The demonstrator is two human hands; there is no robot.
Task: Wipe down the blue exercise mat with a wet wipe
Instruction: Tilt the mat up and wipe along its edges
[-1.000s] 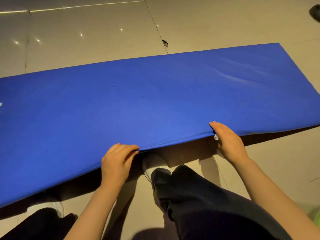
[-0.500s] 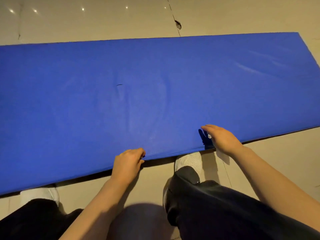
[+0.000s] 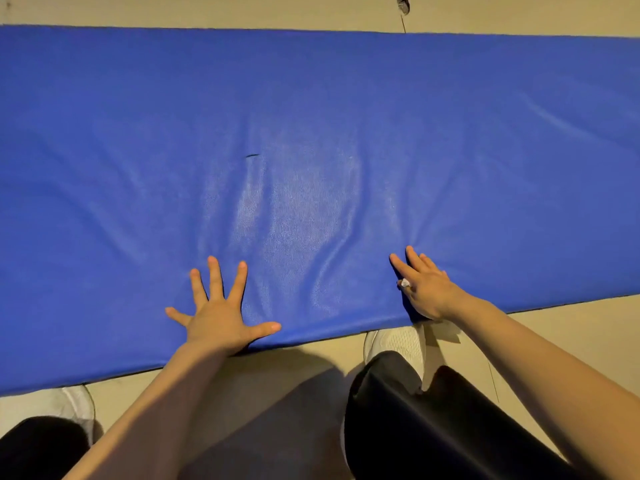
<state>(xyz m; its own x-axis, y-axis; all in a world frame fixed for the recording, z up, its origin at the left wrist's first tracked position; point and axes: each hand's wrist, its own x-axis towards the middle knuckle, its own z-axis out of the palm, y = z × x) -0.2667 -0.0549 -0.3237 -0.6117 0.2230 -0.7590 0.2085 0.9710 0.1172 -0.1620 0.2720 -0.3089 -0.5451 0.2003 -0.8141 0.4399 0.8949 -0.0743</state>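
The blue exercise mat (image 3: 311,116) lies flat on the tiled floor and fills most of the view, with soft creases in its middle. My left hand (image 3: 218,317) rests flat on the mat near its front edge, fingers spread wide. To the right, my right hand (image 3: 427,289) also lies on the mat by the front edge with its fingers stretched forward. A small crumpled white wet wipe (image 3: 404,283) shows at its thumb side, pinched against the hand; most of the wipe is hidden.
My white shoes (image 3: 398,341) (image 3: 74,400) and dark trouser legs (image 3: 433,427) are right at the mat's front edge. A short dark mark (image 3: 252,155) sits on the mat. Beige floor tiles (image 3: 571,327) surround it, with a chipped spot (image 3: 402,3) beyond the far edge.
Both hands were gripping the raised front edge of the mat. The edge has come down flat, and both hands now lie on top of the mat with fingers extended.
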